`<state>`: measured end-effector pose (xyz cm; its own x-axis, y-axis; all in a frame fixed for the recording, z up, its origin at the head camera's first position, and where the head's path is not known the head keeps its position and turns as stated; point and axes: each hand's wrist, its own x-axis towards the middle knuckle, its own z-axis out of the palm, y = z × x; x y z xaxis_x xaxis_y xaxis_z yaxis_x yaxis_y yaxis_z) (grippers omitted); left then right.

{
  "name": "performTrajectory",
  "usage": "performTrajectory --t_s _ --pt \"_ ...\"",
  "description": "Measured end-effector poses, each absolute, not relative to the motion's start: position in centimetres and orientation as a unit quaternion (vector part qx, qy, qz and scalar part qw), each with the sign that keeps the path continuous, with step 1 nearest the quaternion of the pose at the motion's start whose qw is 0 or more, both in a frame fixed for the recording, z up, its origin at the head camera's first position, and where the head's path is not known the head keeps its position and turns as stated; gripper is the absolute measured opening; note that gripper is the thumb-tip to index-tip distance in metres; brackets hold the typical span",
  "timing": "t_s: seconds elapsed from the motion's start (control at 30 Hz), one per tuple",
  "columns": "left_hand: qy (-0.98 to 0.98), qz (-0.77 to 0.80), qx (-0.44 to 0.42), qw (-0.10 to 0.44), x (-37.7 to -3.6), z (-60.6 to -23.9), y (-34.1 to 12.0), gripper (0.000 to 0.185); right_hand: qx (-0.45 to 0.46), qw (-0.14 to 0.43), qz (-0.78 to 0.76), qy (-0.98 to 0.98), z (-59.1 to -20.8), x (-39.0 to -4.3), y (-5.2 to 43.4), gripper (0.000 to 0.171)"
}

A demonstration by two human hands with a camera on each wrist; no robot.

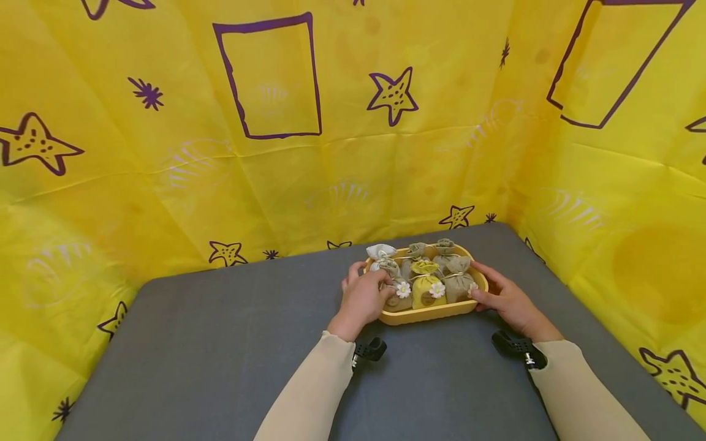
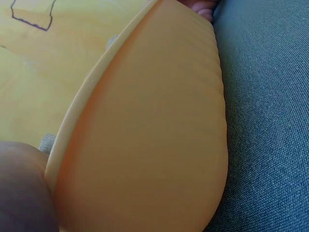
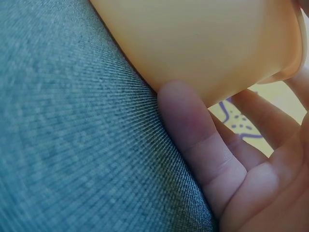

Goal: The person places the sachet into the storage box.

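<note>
A yellow plastic tray (image 1: pixel 425 316) with rounded ends stands on the grey table, holding several small drawstring pouches. Among them a yellow pouch (image 1: pixel 423 293) sits at the front, beside a grey-beige pouch (image 1: pixel 459 286); a white pouch top (image 1: pixel 380 251) pokes up at the back left. White flowers (image 1: pixel 437 290) decorate the front ones. My left hand (image 1: pixel 361 297) grips the tray's left end, thumb over the rim by the pouches. At the opposite end my right hand (image 1: pixel 506 303) holds the tray; in the right wrist view, one finger (image 3: pixel 186 113) presses low on its wall.
The grey table (image 1: pixel 231 349) spreads left and in front of the tray. Yellow cloth (image 1: pixel 342 159) printed with purple starfish and frames hangs behind and along both sides. Black wrist mounts (image 1: pixel 371 349) sit at both sleeve cuffs.
</note>
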<state>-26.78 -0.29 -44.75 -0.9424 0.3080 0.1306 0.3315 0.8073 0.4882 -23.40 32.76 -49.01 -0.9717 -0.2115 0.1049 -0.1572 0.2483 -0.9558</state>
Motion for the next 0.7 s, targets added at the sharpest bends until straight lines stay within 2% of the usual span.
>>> performTrajectory --t_s 0.33,0.5,0.6,0.7 --pt "-0.951 -0.268 -0.150 0.028 -26.7 -44.9 -0.2 0.010 -0.128 0.023 -0.591 0.796 -49.2 -23.9 32.7 0.065" --pt "-0.955 -0.239 -0.170 0.043 -26.6 -44.7 -0.2 0.010 -0.130 0.021 -0.587 0.799 -49.3 -23.9 32.6 0.065" --pt "-0.947 -0.248 -0.196 0.049 -26.4 -44.4 -0.7 0.015 -0.131 0.027 -0.583 0.802 -49.3 -24.0 32.6 0.066" --pt "-0.933 -0.290 -0.209 0.036 -25.8 -44.2 -1.6 0.029 -0.123 0.045 -0.563 0.816 -48.9 -23.8 32.7 0.071"
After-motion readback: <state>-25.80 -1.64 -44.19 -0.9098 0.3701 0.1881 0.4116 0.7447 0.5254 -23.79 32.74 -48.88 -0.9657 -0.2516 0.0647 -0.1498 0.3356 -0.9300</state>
